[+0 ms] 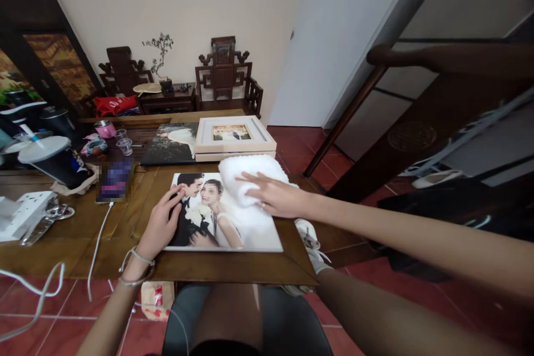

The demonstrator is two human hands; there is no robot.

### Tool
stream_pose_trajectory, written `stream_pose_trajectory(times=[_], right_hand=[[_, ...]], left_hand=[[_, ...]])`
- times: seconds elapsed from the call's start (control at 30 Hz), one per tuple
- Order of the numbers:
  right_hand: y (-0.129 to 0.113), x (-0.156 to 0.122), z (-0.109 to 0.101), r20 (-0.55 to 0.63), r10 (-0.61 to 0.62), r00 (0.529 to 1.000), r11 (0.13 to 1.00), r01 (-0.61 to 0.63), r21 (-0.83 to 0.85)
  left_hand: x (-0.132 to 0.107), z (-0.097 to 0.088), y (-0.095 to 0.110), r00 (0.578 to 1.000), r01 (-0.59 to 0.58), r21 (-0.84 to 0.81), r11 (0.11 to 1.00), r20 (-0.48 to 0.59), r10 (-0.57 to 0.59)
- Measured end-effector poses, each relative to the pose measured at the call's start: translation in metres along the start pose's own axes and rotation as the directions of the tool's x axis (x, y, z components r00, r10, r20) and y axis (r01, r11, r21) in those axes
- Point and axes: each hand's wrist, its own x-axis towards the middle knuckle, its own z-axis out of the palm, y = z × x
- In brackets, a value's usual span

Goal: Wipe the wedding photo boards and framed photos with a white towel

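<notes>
A large wedding photo print (250,231) lies flat on the wooden table (233,270) in front of me. My left hand (162,222) rests on its left edge, fingers spread flat, holding nothing. My right hand (273,193) lies flat with fingers stretched out on a folded white cloth (246,175), which sits on the print's upper right part.
Behind the print lie a dark photo print (171,144) and a white framed picture (233,134). A phone (114,179) on a white cable, a power strip (23,212), cups (54,158) and clutter fill the table's left. Carved chairs (225,75) stand at the wall; a stair rail (438,58) runs right.
</notes>
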Motion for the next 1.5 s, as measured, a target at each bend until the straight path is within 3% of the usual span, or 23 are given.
stream_pose_trajectory(times=[0.1,0.2,0.37,0.5,0.63,0.73,0.87,0.97,1.13,1.2,1.3,1.5], right_hand=[[0.005,0.007,0.000,-0.016,0.068,0.998,0.998,-0.068,-0.013],[-0.016,-0.010,0.008,-0.055,0.037,0.998,0.999,-0.038,-0.023],[-0.075,-0.060,0.027,-0.214,-0.188,0.959,0.982,0.184,-0.038],[-0.098,-0.071,0.031,-0.283,-0.304,0.909,0.952,0.303,-0.050],[-0.075,-0.048,0.020,-0.199,-0.269,0.942,0.961,0.276,0.009],[-0.040,-0.021,0.010,-0.113,-0.079,0.990,0.997,0.080,-0.003],[-0.014,0.006,0.006,-0.094,0.107,0.990,0.994,-0.108,-0.006],[-0.032,0.005,0.008,-0.102,0.126,0.987,0.992,-0.126,0.006],[-0.097,-0.021,0.012,-0.040,-0.104,0.994,0.992,0.106,0.070],[-0.111,-0.026,0.013,-0.039,-0.162,0.986,0.980,0.165,0.110],[-0.103,-0.017,0.011,-0.044,-0.139,0.989,0.983,0.143,0.113],[-0.046,0.030,0.001,-0.064,0.097,0.993,0.995,-0.097,0.005]], left_hand=[[0.002,0.002,0.000,1.000,0.017,0.024,1.000,0.002,-0.017],[0.003,0.003,-0.001,1.000,0.019,0.043,0.999,0.005,-0.019],[0.002,0.004,-0.001,1.000,0.025,0.045,0.999,-0.003,-0.025],[0.002,0.003,0.001,1.000,0.022,0.037,0.999,-0.005,-0.021],[0.004,0.000,0.001,1.000,-0.002,0.036,0.999,0.009,0.002],[0.005,-0.001,0.001,1.000,-0.013,0.020,1.000,0.009,0.012],[0.004,0.000,0.000,1.000,0.008,0.012,1.000,0.001,-0.008],[0.002,0.001,0.001,1.000,0.019,0.022,1.000,0.020,-0.019],[0.001,0.001,0.003,0.997,0.040,0.031,0.999,0.058,-0.042],[0.001,0.000,0.003,0.997,0.041,0.032,0.999,0.065,-0.043],[0.001,0.000,0.001,0.996,0.036,0.011,0.999,0.077,-0.036],[0.001,-0.001,0.002,0.996,0.057,-0.029,0.998,0.074,-0.054]])
